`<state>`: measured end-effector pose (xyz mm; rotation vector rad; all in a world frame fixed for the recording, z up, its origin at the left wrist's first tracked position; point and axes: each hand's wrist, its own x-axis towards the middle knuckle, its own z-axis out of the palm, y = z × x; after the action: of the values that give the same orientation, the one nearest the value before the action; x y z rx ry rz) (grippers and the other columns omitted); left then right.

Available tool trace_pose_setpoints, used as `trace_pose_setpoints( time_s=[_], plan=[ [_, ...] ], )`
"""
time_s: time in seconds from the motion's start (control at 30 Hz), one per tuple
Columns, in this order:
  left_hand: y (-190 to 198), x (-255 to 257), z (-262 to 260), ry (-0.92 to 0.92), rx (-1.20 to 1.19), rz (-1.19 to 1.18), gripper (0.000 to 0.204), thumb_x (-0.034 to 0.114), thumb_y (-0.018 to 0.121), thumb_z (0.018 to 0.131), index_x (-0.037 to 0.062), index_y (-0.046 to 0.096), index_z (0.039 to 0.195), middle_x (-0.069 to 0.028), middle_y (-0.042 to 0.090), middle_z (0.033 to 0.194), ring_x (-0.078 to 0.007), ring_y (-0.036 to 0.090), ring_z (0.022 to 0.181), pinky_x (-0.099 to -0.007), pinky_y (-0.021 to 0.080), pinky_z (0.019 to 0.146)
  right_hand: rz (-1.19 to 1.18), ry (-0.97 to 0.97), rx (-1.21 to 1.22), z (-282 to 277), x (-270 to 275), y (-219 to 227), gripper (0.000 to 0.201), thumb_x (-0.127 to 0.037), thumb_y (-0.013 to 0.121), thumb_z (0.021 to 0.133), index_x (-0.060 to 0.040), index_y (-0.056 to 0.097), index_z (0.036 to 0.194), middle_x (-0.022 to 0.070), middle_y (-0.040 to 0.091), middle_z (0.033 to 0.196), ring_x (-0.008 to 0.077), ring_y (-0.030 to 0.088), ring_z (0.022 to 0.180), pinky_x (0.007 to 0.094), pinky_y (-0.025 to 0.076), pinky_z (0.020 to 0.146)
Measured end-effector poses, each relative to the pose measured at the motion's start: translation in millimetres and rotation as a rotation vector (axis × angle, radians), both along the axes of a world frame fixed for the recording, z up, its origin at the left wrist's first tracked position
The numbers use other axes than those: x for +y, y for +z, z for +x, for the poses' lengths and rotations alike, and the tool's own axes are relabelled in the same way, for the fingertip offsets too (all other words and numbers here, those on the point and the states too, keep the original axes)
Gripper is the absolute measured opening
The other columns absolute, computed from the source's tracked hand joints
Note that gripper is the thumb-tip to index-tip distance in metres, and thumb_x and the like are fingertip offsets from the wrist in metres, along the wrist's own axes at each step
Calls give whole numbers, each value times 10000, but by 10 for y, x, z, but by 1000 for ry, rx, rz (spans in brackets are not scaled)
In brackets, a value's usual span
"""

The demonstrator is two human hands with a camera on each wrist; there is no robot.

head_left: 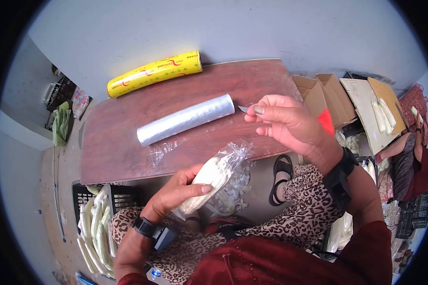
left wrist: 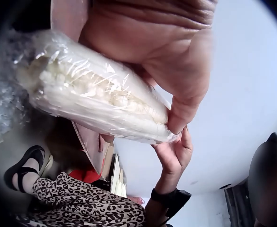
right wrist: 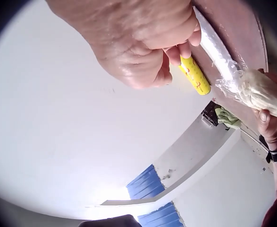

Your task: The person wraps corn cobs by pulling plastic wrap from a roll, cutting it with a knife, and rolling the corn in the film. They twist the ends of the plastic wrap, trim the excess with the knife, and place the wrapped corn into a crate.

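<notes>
My left hand (head_left: 178, 192) grips a bundle of pale vegetable stalks (head_left: 211, 178) wrapped in clear film, thumb across its side. Loose film puffs out past the bundle's far end. In the left wrist view the bundle (left wrist: 100, 97) shows whitish, knobbly pieces through the crinkled wrap. Raised over the table's right side, my right hand (head_left: 290, 121) pinches a small pointed blade (head_left: 243, 109) between thumb and fingers. The blade tip points left, near the end of a roll of cling film (head_left: 185, 119) lying on the reddish table (head_left: 252, 83).
A yellow printed roll (head_left: 154, 73) lies at the table's back edge by the wall. Crates of pale stalks (head_left: 96, 228) stand at lower left. Cardboard boxes (head_left: 323, 97) are at right, near another person's arm (head_left: 418, 137). Scraps of film (head_left: 230, 194) hang below the front edge.
</notes>
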<state>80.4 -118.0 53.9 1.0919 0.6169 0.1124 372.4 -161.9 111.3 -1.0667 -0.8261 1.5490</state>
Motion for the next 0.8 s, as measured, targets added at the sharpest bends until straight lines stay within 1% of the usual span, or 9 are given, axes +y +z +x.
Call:
trace_pose_setpoints(
  time_s=[0.13,0.23,0.33,0.37,0.47,0.57,0.67,0.77,0.8],
  plan=[
    [37,-24,-12,48,5,0,540,210,718,829,-1,521,1285,-48,617,1154,-110,561,1033,-259,428,924,-23,67,-163,-94,-26,27,211,-249,621,924,-48,619,990,27,628,992,98,566,973,253,438,797],
    [89,-34,8,60,25,55,535,200,729,821,3,526,1276,-43,618,1140,-107,560,1029,-261,431,918,-39,310,-414,-238,-8,60,278,-302,627,921,-28,630,967,11,633,925,84,565,917,241,438,776],
    [115,-59,28,53,55,130,528,188,732,821,6,527,1272,-40,620,1129,-105,560,1026,-261,434,912,18,375,-642,-363,-17,98,307,-307,640,913,-2,631,944,7,629,863,70,557,863,229,438,742],
    [119,-71,22,48,67,155,525,185,732,822,6,526,1271,-39,620,1126,-105,560,1026,-261,435,910,4,403,-664,-371,7,67,273,-289,644,912,-18,629,936,10,624,847,63,559,848,235,448,733],
    [81,-85,-11,33,42,146,523,179,729,824,4,523,1272,-39,622,1120,-108,564,1014,-258,437,902,-145,341,-259,-292,123,-98,243,-275,648,909,-36,621,946,8,621,872,71,565,882,239,456,743],
    [128,-124,-5,52,42,127,579,224,735,796,5,515,1285,-34,626,1123,-113,587,994,-258,454,894,-56,88,-191,-197,205,-81,214,-251,661,900,-53,608,961,4,617,933,91,567,930,244,462,756],
    [90,-111,-67,91,48,38,561,275,713,811,-15,524,1252,-69,635,1083,-153,626,932,-286,499,849,7,68,-141,-95,226,-44,276,-257,679,890,-60,579,1056,14,596,1040,106,563,963,240,458,756],
    [30,-133,-92,170,-90,-60,588,365,684,821,-45,528,1213,-127,645,1011,-209,655,855,-319,536,788,43,260,-86,-87,139,29,549,-270,740,839,-47,472,1264,70,528,1186,108,561,943,239,471,783],
    [13,-115,-102,157,-141,-92,571,339,665,837,-42,513,1233,-124,639,1019,-206,651,863,-317,533,792,72,298,-104,-97,123,19,653,-273,760,817,-53,408,1320,91,491,1230,109,559,937,239,475,797]
  ],
)
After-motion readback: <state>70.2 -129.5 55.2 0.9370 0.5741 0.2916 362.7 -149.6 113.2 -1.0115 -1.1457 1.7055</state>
